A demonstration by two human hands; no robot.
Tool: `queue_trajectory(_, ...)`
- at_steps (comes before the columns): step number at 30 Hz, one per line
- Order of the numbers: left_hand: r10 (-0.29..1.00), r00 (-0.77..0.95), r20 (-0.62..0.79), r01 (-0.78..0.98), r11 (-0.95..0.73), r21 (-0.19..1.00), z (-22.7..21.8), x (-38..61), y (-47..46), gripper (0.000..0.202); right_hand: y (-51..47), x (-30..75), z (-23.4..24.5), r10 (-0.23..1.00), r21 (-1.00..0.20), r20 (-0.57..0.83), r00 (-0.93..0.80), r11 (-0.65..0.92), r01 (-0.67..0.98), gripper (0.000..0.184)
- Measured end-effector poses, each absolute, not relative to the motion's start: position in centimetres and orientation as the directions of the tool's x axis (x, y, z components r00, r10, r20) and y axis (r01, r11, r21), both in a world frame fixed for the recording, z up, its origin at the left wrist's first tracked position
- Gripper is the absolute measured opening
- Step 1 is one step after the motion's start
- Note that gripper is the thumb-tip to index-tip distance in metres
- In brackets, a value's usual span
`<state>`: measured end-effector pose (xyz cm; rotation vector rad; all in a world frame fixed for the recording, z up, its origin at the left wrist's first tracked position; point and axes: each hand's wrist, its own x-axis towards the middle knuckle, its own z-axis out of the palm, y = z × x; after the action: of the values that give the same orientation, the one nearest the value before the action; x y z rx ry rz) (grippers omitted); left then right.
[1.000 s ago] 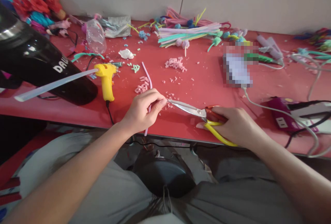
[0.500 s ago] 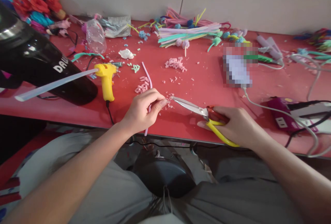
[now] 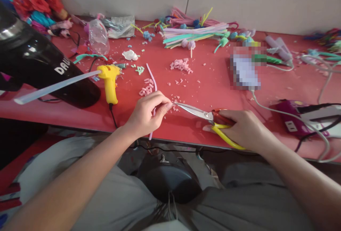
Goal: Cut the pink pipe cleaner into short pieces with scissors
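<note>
Moving back to just beside the left hand [image 3: 144, 116], the scissors [image 3: 207, 115] in the grip of the right hand [image 3: 243, 128] appear to regain a cutting position over scraps [image 3: 175, 109] on the counter [image 3: 213, 85], while the left grip, pinched narrow across a stem [image 3: 151, 74], has contents too small to identify.

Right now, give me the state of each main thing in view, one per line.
Scissors, blades nearly closed
Right hand, gripping them
Left hand, thumb and finger pinched
Lilac stem, slightly bent
Pink pieces, short, heaped
Green pieces, short, loose
Stem bundle, lying lengthwise
Glue gun, glue stick inserted; heat cannot be told
Black flask, open or shut: cannot tell
</note>
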<state>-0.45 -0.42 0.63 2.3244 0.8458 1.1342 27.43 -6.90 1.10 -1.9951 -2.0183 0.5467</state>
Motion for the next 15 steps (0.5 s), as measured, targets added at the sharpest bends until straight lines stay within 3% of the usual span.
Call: queue_trajectory(15, 0.744, 0.512, 0.430, 0.375, -0.644, 0.667, 1.08, -0.47, -0.75, 0.024, -7.07, 27.47, 1.27, 0.995, -0.434, -0.075, -0.059, 0.021, 0.901, 0.061)
